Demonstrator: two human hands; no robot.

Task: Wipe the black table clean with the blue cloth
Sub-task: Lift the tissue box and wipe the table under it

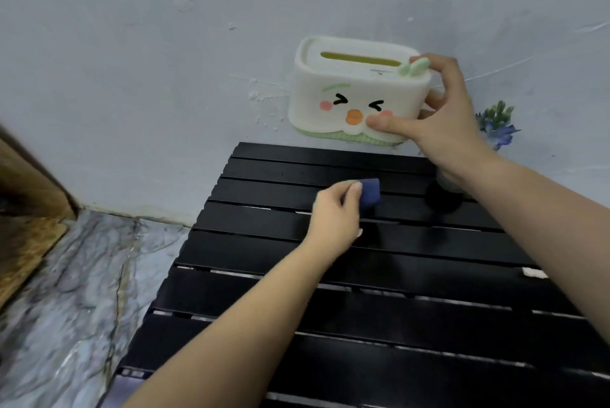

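The black slatted table (264, 242) fills the lower right of the head view. My left hand (335, 213) holds the bunched blue cloth (370, 191) down on a slat toward the far side of the table. Only a small part of the cloth shows past my fingers. My right hand (442, 110) grips the right end of a white tissue box (346, 94) with a cartoon face. The box hangs in the air above the table's far edge, close to the wall.
A small plant with blue flowers (498, 125) stands at the far right, its pot partly hidden behind my right wrist. A white scrap (533, 273) lies on the table's right side. Marble-patterned floor (66, 292) lies left of the table, with a wooden door frame (26, 196) beyond.
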